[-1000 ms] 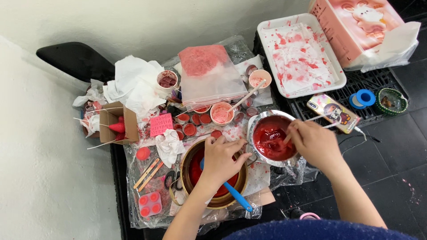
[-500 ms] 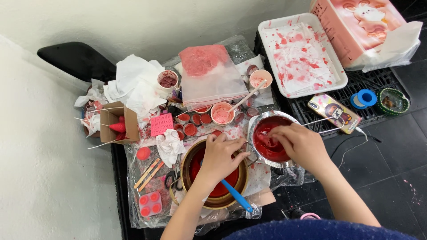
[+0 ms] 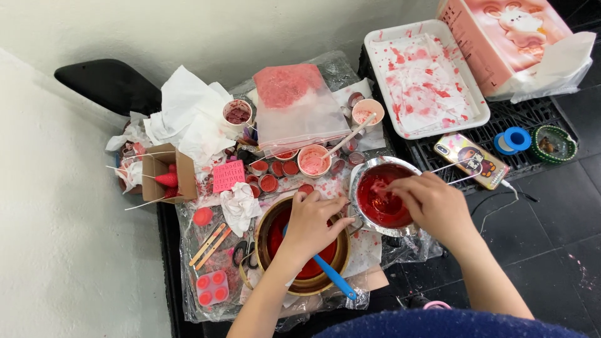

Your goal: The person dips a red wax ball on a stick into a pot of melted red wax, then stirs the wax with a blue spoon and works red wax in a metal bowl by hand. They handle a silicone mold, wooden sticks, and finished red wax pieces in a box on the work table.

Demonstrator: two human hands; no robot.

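The left hand (image 3: 311, 224) rests on the brown bowl (image 3: 305, 247) of red liquid, fingers curled over its rim beside the blue spatula (image 3: 332, 280). Just right of that bowl, the right hand (image 3: 432, 205) dips into the metal bowl (image 3: 380, 195), fingers bent; can't tell what they're pinching.

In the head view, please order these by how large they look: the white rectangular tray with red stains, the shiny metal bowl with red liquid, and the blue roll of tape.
1. White rectangular tray with red stains, clearly the largest.
2. Shiny metal bowl with red liquid, partly covered by the right hand.
3. Blue roll of tape, clearly the smallest.
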